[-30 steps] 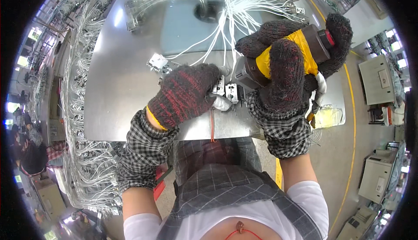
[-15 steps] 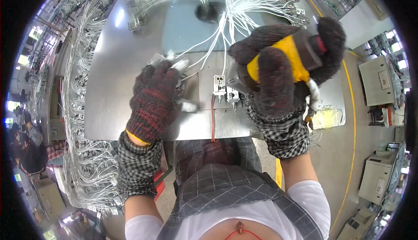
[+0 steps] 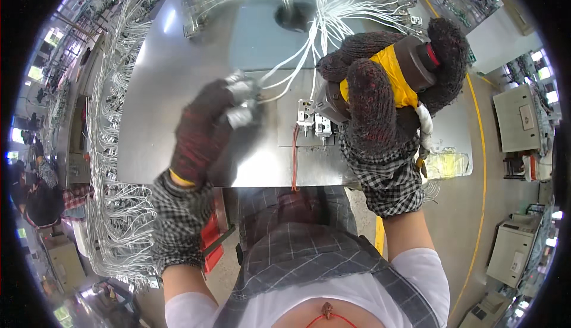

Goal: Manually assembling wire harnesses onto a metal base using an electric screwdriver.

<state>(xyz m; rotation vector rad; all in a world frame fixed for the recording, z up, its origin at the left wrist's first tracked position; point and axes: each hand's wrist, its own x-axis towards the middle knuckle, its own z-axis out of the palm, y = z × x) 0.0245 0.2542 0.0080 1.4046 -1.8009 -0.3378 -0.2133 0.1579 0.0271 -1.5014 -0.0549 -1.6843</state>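
My left hand, in a dark red-and-black knit glove with white-wrapped fingertips, is raised over the left middle of the metal table. Its fingers are closed on a small grey connector, blurred by motion, that white wires run into. In my right hand, also gloved, is a dark power driver wrapped with yellow tape. The driver's nose points left and down, beside two small metal connector blocks on the table near its front edge. A red-brown cord hangs from the blocks over that edge.
White wires fan out from a bundle near a dark round hole in the metal table. Metal connectors sit at the table's far side. Dense hanging wires line the left. A yellow label lies at the right corner.
My left hand has tilted and risen slightly, drawing the wire ends with it. My right hand and the driver have barely moved.
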